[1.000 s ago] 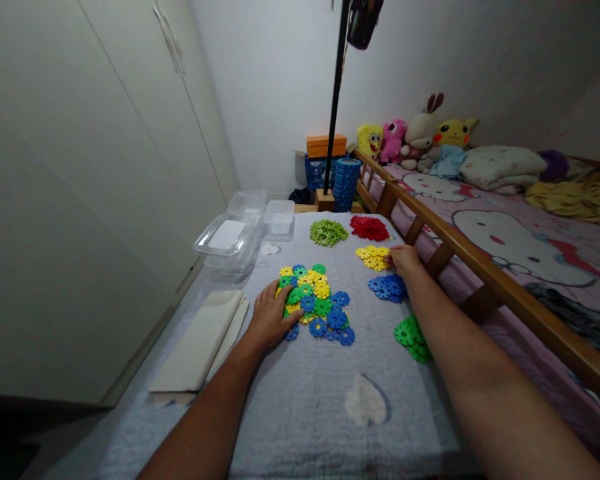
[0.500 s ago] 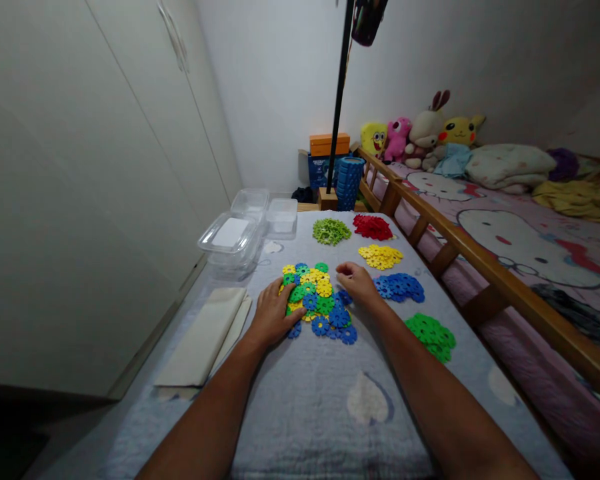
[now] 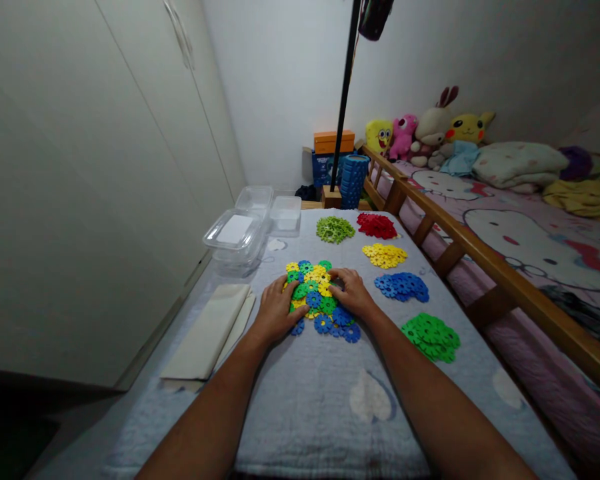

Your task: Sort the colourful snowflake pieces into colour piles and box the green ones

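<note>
A mixed pile of yellow, green and blue snowflake-shaped plastic discs [image 3: 313,287] lies in the middle of the cloth-covered table. My left hand [image 3: 276,308] rests against the pile's left side, fingers and thumb spread over its edge. On the opposite side, my right hand [image 3: 353,293] touches the pile with curved fingers, its thumb apart from them. Some blue discs [image 3: 351,333] lie loose at the near edge. Sorted piles stand to the right: green discs [image 3: 433,338], blue discs [image 3: 403,287], yellow discs [image 3: 384,255], red pieces [image 3: 377,225] and light green pieces [image 3: 335,229].
Clear plastic containers [image 3: 235,230] stand at the table's far left. Folded cream cloth or paper [image 3: 205,333] lies nearer. A wooden bed rail [image 3: 440,230] runs along the right. A black pole [image 3: 344,93] rises beyond the far edge, beside a blue ridged roller [image 3: 354,181].
My right hand has moved from just above the pile's right side down onto it, its fingers parting. My left hand stays on the left side. The view has shifted slightly.
</note>
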A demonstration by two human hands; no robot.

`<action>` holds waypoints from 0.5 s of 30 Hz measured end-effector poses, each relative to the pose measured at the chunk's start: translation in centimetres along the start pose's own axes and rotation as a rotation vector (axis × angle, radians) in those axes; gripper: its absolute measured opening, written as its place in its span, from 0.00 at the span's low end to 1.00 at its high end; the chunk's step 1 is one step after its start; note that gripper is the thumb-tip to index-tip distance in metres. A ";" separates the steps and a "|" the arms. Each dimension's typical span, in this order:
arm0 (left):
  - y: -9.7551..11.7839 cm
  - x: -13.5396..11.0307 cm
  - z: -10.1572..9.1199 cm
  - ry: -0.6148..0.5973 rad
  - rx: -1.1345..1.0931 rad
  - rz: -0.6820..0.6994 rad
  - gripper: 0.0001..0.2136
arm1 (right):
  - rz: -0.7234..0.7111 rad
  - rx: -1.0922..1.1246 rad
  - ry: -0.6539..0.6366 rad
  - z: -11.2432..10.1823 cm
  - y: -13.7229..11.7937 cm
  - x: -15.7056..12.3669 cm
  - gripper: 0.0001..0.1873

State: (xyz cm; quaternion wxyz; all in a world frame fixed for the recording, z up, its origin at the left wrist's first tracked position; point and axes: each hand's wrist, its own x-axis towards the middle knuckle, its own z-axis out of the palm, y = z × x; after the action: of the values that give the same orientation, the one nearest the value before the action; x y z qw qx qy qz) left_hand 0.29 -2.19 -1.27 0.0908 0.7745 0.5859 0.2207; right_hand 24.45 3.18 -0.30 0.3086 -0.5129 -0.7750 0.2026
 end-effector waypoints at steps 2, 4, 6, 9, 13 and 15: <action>-0.1 0.0 0.0 -0.004 -0.009 0.003 0.28 | -0.003 -0.023 -0.017 0.0 -0.1 0.0 0.19; -0.2 0.0 0.1 0.006 -0.019 0.006 0.28 | 0.000 -0.061 -0.034 0.0 -0.1 0.0 0.19; -0.3 0.0 0.1 0.014 -0.029 0.011 0.28 | -0.002 -0.107 -0.032 0.1 -0.2 0.0 0.21; -0.3 0.0 0.2 0.013 -0.037 0.016 0.28 | -0.031 -0.180 -0.031 0.4 -0.3 -0.2 0.21; -0.3 0.1 0.0 0.011 -0.043 0.017 0.28 | -0.059 -0.236 -0.037 0.8 -0.2 -0.3 0.18; -0.2 0.1 -0.2 0.009 -0.045 0.016 0.28 | -0.035 -0.226 0.005 0.8 0.0 -0.2 0.17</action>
State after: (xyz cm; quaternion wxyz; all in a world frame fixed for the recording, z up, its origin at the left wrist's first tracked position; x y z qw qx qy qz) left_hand 0.03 -2.06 -1.19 0.1037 0.7758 0.5751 0.2381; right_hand 23.95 2.98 -0.93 0.2542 -0.5312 -0.8011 0.1071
